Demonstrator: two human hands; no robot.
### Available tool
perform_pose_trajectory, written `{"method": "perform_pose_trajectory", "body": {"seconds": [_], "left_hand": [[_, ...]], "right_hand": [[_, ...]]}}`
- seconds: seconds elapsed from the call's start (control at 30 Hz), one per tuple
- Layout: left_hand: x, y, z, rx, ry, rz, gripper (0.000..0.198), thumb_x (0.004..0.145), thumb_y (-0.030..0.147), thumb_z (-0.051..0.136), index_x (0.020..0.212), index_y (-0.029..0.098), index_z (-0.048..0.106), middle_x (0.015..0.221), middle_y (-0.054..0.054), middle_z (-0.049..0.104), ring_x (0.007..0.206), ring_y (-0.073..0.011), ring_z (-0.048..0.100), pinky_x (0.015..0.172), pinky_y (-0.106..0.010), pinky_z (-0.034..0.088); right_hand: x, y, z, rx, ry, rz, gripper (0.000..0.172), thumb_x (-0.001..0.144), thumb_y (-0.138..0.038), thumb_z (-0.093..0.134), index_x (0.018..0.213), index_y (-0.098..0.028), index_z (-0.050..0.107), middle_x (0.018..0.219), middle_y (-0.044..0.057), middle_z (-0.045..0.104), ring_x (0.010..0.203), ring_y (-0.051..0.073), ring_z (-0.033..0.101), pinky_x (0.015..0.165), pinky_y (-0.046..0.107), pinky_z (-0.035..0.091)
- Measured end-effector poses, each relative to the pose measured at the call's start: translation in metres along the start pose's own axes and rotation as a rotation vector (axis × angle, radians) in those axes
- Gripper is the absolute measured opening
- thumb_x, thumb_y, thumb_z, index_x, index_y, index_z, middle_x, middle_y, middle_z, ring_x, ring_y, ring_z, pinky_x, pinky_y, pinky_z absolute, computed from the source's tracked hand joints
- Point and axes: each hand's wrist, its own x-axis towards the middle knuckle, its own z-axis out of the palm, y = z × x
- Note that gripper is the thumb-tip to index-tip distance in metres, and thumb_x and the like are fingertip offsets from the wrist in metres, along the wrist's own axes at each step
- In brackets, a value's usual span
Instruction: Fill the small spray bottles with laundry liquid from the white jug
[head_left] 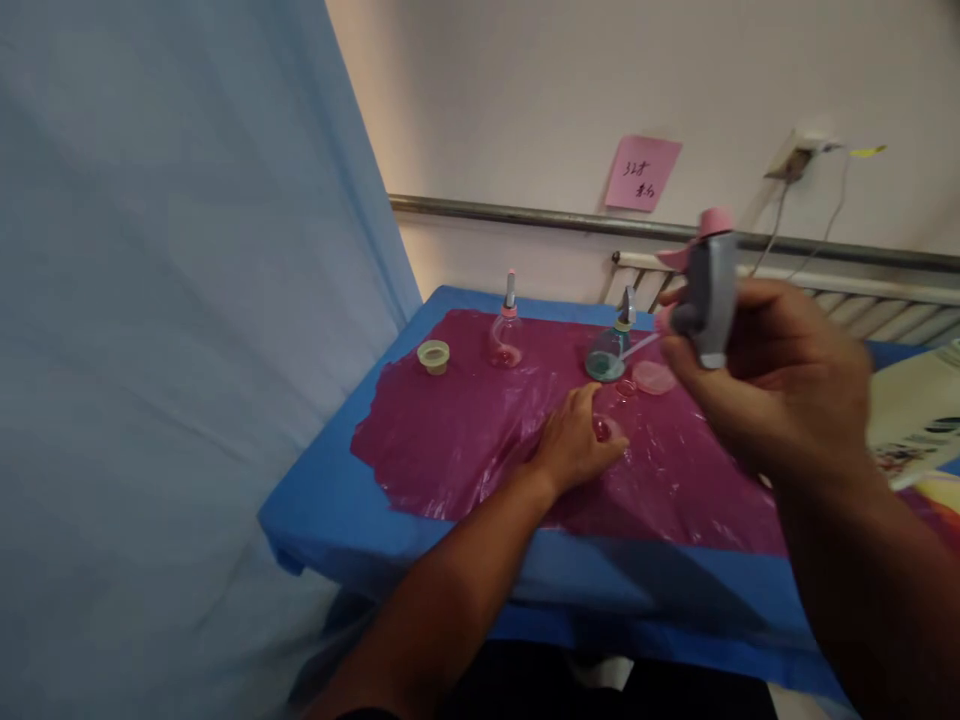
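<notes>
Raised at the right, my right hand (787,370) is closed on a grey and pink trigger spray head (709,290). Its thin pale tube (643,346) points down to the left. Lower down, my left hand (574,440) curls around a small clear bottle (604,428) on the purple plastic sheet (450,430). Fingers cover much of that bottle, and something pinkish shows in it. Behind stand a spray bottle with pink liquid (506,340) and a spray bottle with teal liquid (606,357), both with spray heads on.
A pale round tub (433,357) stands at the left of the sheet. Near the teal bottle lie a pink disc (653,377) and a pink ring (626,388). A printed pale bag (919,415) is at the right. A blue curtain (165,300) hangs at the left; a pipe (525,214) crosses the wall.
</notes>
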Motion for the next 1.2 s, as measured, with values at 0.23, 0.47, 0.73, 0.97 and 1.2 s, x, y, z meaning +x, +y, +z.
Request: {"method": "perform_pose_trajectory", "body": {"seconds": [0.23, 0.47, 0.73, 0.97, 1.2], "left_hand": [[-0.001, 0.002, -0.004, 0.06, -0.01, -0.004, 0.088, 0.088, 0.037, 0.088, 0.165, 0.024, 0.049, 0.158, -0.016, 0.065, 0.147, -0.0394, 0.065, 0.127, -0.057, 0.053], [-0.003, 0.003, -0.008, 0.043, -0.013, 0.026, 0.085, 0.088, 0.033, 0.087, 0.164, 0.024, 0.049, 0.159, -0.016, 0.065, 0.147, -0.0382, 0.066, 0.127, -0.057, 0.053], [-0.005, 0.015, -0.014, -0.022, -0.041, -0.074, 0.076, 0.095, 0.039, 0.082, 0.163, 0.023, 0.051, 0.16, -0.016, 0.065, 0.147, -0.0375, 0.066, 0.128, -0.057, 0.053], [-0.006, 0.009, -0.017, -0.059, -0.085, -0.06, 0.09, 0.089, 0.035, 0.087, 0.17, 0.026, 0.047, 0.169, -0.014, 0.059, 0.157, -0.037, 0.058, 0.134, -0.058, 0.048], [-0.008, 0.01, -0.016, -0.128, -0.113, -0.085, 0.1, 0.086, 0.03, 0.09, 0.175, 0.038, 0.046, 0.172, -0.009, 0.059, 0.159, -0.0412, 0.057, 0.131, -0.063, 0.053]], "right_hand": [[-0.017, 0.017, -0.028, 0.055, 0.119, 0.128, 0.029, 0.091, -0.026, 0.094, 0.117, -0.028, 0.081, 0.115, 0.004, 0.083, 0.101, 0.022, 0.079, 0.089, 0.038, 0.069], [-0.039, 0.052, -0.022, 0.144, -0.149, 0.258, 0.032, 0.098, -0.026, 0.087, 0.129, -0.029, 0.079, 0.119, 0.005, 0.083, 0.105, 0.022, 0.08, 0.1, 0.04, 0.068], [-0.048, 0.115, -0.008, 0.275, -0.296, 0.408, 0.022, 0.104, -0.041, 0.083, 0.123, -0.029, 0.08, 0.124, 0.006, 0.084, 0.11, 0.024, 0.079, 0.102, 0.04, 0.064], [-0.059, 0.133, 0.0, 0.403, -0.282, 0.534, 0.036, 0.103, -0.05, 0.084, 0.131, -0.027, 0.081, 0.123, 0.008, 0.086, 0.114, 0.026, 0.081, 0.1, 0.038, 0.065], [-0.073, 0.142, -0.005, 0.552, -0.237, 0.685, 0.039, 0.101, -0.05, 0.085, 0.134, -0.029, 0.082, 0.128, 0.01, 0.087, 0.122, 0.032, 0.081, 0.116, 0.049, 0.061]]}}
